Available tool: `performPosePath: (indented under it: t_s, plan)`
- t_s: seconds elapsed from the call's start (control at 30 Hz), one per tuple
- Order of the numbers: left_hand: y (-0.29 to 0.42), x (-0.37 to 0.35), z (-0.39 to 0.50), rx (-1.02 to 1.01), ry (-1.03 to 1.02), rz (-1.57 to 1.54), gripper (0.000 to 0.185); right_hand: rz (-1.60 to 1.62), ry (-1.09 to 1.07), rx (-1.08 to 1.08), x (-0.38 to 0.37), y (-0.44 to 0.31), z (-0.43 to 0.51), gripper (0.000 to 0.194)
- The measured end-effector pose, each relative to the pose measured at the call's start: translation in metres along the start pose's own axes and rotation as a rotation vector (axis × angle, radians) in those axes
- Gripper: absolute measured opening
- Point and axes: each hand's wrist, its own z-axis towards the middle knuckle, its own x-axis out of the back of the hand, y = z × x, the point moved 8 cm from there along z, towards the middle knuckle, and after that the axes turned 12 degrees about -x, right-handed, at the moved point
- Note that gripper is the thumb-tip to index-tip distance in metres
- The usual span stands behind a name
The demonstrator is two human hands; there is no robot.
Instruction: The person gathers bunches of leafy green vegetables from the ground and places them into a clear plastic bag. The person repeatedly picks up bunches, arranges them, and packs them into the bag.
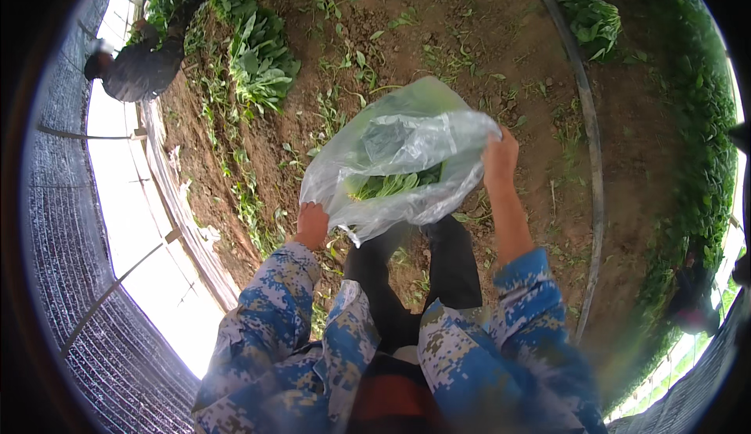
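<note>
A clear plastic bag (410, 141) is spread between my two hands above the soil, just in front of my legs. My left hand (312, 226) grips its near left edge. Its right edge is bunched in my right hand (500, 157), held a little farther out. Through the gap in the film, green leafy vegetables (390, 185) show inside the bag. More green shows blurred through the plastic at the far end. How full the bag is cannot be seen.
Cut leafy greens (261, 64) lie piled at the upper left, near a crouching person (138, 67). A dark hose (589, 123) runs along the soil on my right. Beyond it stand a bunch of greens (592, 20) and a dense planted row (698, 158). Loose leaves litter the ground.
</note>
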Motion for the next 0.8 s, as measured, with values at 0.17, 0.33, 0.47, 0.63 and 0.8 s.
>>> performPosePath:
  t_s: [0.17, 0.33, 0.47, 0.63, 0.8]
  plan:
    - [-0.064, 0.105, 0.012, -0.047, 0.244, 0.166, 0.015, 0.448, 0.179, -0.319, 0.091, 0.032, -0.092, 0.032]
    - [-0.083, 0.221, 0.072, -0.187, 0.409, 0.301, 0.014, 0.644, 0.264, -0.414, 0.134, 0.053, -0.147, 0.011]
    - [-0.086, 0.307, 0.113, -0.293, 0.527, 0.361, 0.013, 0.702, 0.332, -0.445, 0.142, 0.047, -0.171, 0.015]
    - [-0.123, 0.388, 0.165, -0.386, 0.552, 0.425, 0.013, 0.749, 0.295, -0.381, 0.102, -0.001, -0.172, 0.014]
    - [-0.202, 0.437, 0.211, -0.414, 0.503, 0.508, 0.015, 0.862, 0.205, -0.350, 0.035, -0.044, -0.141, 0.017]
